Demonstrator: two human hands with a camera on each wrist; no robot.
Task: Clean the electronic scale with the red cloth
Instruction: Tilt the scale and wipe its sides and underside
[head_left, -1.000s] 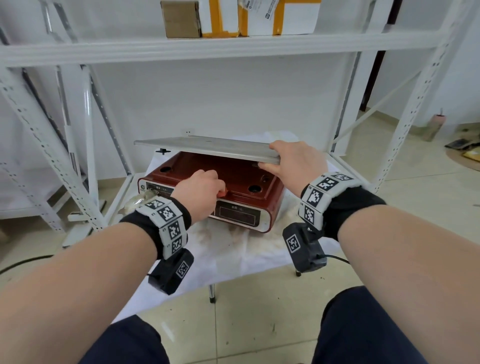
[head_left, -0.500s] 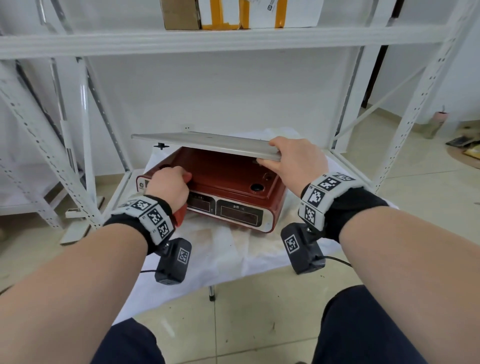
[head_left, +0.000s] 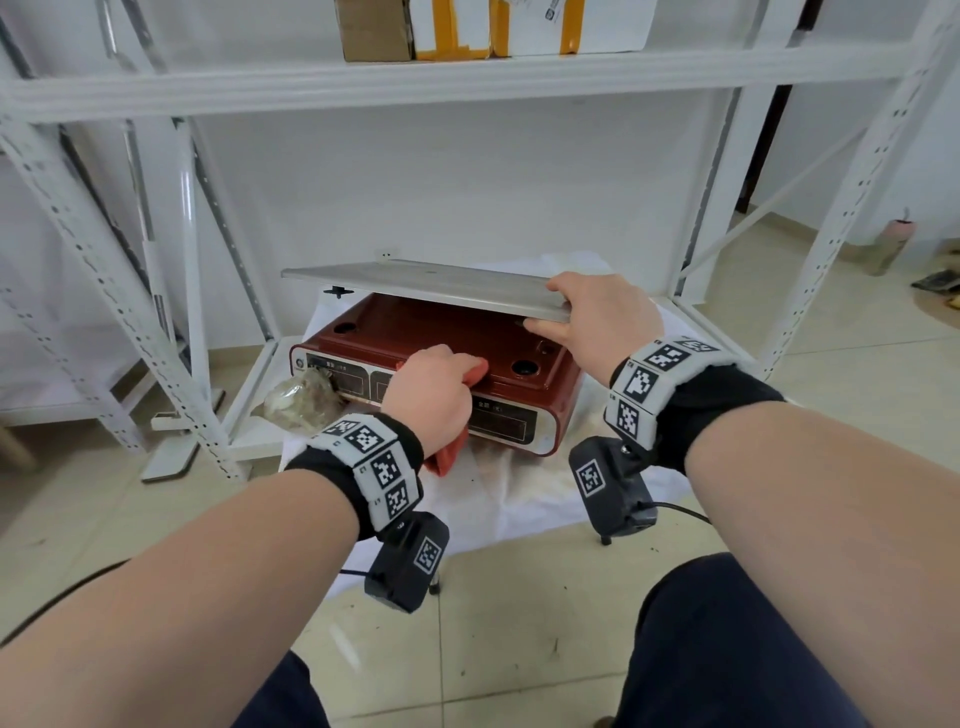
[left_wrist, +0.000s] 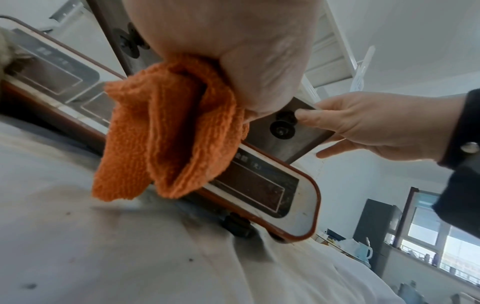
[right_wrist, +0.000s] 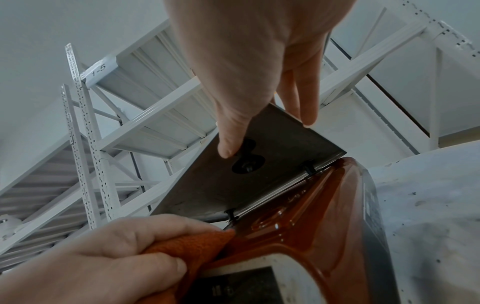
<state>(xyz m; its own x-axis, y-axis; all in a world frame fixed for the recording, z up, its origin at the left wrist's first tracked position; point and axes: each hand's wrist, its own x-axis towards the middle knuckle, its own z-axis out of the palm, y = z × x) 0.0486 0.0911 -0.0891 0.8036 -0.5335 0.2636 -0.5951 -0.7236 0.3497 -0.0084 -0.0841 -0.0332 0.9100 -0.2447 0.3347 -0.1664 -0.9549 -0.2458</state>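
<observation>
The dark red electronic scale (head_left: 447, 338) sits on a white sheet on the low shelf, its display panel (left_wrist: 259, 191) facing me. My right hand (head_left: 592, 317) pinches the near right corner of the steel weighing pan (head_left: 415, 283) and holds it lifted above the red body, thumb under the pan (right_wrist: 259, 164) and fingers on top. My left hand (head_left: 431, 389) grips the bunched red cloth (left_wrist: 166, 131) and presses it on the front top edge of the scale, over the display. The cloth (head_left: 449, 452) hangs down below the wrist.
A white sheet (head_left: 519, 488) covers the low shelf under the scale. A crumpled clear plastic wad (head_left: 301, 400) lies at the scale's left front corner. White perforated rack posts (head_left: 104, 291) flank the shelf; boxes (head_left: 374, 26) sit on the shelf above. Tiled floor lies in front.
My left hand with the cloth slid left along the scale's front edge, then back right toward the middle. The right hand has kept the pan lifted.
</observation>
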